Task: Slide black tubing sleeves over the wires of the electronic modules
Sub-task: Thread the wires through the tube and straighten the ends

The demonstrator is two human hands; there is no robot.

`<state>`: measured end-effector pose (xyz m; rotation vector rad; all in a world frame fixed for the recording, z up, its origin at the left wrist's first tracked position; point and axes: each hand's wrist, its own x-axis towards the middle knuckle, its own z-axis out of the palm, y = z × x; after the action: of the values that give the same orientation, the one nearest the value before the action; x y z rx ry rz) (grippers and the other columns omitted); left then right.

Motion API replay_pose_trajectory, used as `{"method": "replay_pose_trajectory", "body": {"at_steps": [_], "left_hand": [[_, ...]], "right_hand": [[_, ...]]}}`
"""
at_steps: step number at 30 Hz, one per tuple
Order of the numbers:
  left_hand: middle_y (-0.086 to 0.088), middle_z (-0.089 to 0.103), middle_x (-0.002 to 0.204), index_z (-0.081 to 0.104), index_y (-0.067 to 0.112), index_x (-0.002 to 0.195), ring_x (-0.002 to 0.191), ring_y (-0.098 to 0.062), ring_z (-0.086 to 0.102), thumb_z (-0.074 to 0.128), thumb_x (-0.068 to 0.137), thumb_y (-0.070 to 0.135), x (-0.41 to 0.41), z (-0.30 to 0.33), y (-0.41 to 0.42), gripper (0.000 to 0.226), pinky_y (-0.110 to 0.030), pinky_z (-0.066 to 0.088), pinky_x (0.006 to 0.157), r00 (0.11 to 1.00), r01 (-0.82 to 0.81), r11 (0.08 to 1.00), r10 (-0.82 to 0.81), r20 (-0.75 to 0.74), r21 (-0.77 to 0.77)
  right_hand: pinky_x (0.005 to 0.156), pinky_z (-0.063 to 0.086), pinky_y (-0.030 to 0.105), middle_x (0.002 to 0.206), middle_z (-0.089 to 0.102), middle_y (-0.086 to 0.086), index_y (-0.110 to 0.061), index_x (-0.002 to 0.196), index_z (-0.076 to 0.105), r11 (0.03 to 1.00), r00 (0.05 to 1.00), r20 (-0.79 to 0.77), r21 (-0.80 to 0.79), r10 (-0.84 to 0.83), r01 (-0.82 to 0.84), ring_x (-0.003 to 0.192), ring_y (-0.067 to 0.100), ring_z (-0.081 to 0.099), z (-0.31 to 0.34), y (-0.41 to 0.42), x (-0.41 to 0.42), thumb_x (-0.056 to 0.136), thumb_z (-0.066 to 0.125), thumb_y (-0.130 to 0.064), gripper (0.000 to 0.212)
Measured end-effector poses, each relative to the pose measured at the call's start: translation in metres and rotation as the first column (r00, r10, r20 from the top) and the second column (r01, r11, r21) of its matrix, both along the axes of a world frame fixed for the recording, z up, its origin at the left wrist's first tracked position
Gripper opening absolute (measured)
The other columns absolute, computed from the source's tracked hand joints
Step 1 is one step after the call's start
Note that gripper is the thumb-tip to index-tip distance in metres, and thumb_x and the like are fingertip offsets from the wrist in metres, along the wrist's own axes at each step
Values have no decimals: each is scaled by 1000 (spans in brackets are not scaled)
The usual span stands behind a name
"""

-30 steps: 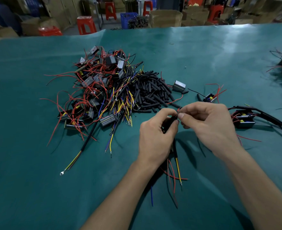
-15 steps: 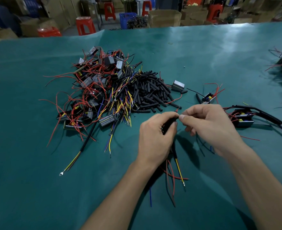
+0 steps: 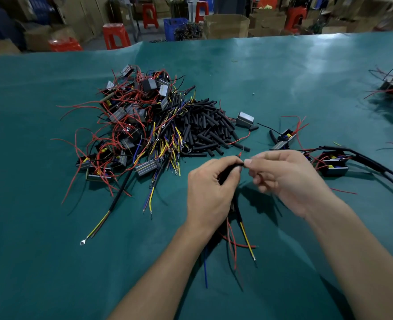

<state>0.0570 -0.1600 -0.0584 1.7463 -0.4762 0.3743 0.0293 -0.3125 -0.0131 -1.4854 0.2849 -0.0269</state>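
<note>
Between my two hands, just in front of the heap, sits the black sleeve [image 3: 231, 171], held above the teal table [image 3: 283, 84]. A second ago no wire showed at its far end; now a red wire tip [image 3: 240, 154] pokes out past my fingertips, so I judge the wires are nearly through and this sleeve is close to seated. My left hand [image 3: 210, 188] curls around the sleeve, thumb and fingers gripping it; my right hand [image 3: 290, 179] pinches at its mouth with thumb and forefinger, the other fingers loosely bent. Below my left palm hang loose leads [image 3: 236, 241]: one blue, one yellow, and about two red. Counting outward: one sleeve in hand, a pile of spare sleeves [image 3: 204, 130] too many to count, a tangled heap of modules [image 3: 126, 125] likewise uncountable, one lone module [image 3: 244, 118] beside the pile, and two more modules [image 3: 334, 166] by my right hand.
</note>
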Motion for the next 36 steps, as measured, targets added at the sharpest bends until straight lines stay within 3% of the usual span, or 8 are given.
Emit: {"method": "replay_pose_trajectory", "body": {"at_steps": [3,6,13,18,23,29,33,36], "left_hand": [[8,77,93,79,15,99,89,-7,71,69,90,12,0,0,0,13,-36,56,85,997,3,1000,-5,-73,-29],[6,77,94,78,13,100,90,-9,71,69,92,11,1,1,1,13,-37,56,87,992,14,999,-20,-127,-47],[8,77,88,79,13,96,84,-3,68,69,91,7,4,2,2,12,-28,55,83,982,2,992,-26,-188,-129],[10,76,88,79,13,98,83,1,66,69,91,8,5,1,2,13,-24,54,83,981,23,991,-49,-190,-135],[12,77,87,79,16,96,83,1,68,71,90,10,3,2,2,12,-22,53,82,981,28,993,-49,-186,-115],[10,78,91,80,14,97,88,-2,71,71,90,11,0,2,1,12,-27,56,85,989,20,998,-27,-146,-51],[9,78,95,80,16,97,91,-2,71,72,87,10,1,1,1,14,-29,56,88,995,14,1000,-12,-101,19],[8,78,94,80,18,96,89,-3,71,73,86,10,0,1,0,15,-29,55,87,995,27,998,-22,-94,52]], "right_hand": [[56,53,28,70,73,-1,-16,80,76,835,928,366,-488,-71,256,61,14,68,-6,4,0,79,87,-13,11],[63,57,30,77,75,-7,-17,83,82,616,821,569,-666,54,421,65,8,68,-7,6,-1,78,88,-15,8],[73,58,25,87,79,0,-9,94,83,541,782,598,-722,177,430,70,11,72,-12,9,0,79,88,-11,16],[77,52,11,89,79,1,-9,95,83,514,782,593,-739,192,434,74,9,71,-13,11,1,82,84,-7,13],[69,58,33,79,76,-1,-12,89,82,513,803,574,-744,161,429,65,13,68,-13,13,-1,83,80,-6,9],[66,55,33,70,71,-5,-15,79,78,453,862,490,-802,126,390,62,15,64,-7,15,-3,80,65,-26,17],[59,48,24,54,63,-9,-21,64,70,571,960,278,-785,-21,240,53,11,59,-3,13,-3,75,60,-35,20],[43,42,25,52,58,1,-12,55,69,924,996,-11,-375,-85,75,42,14,50,3,8,1,80,66,-9,25]]}}
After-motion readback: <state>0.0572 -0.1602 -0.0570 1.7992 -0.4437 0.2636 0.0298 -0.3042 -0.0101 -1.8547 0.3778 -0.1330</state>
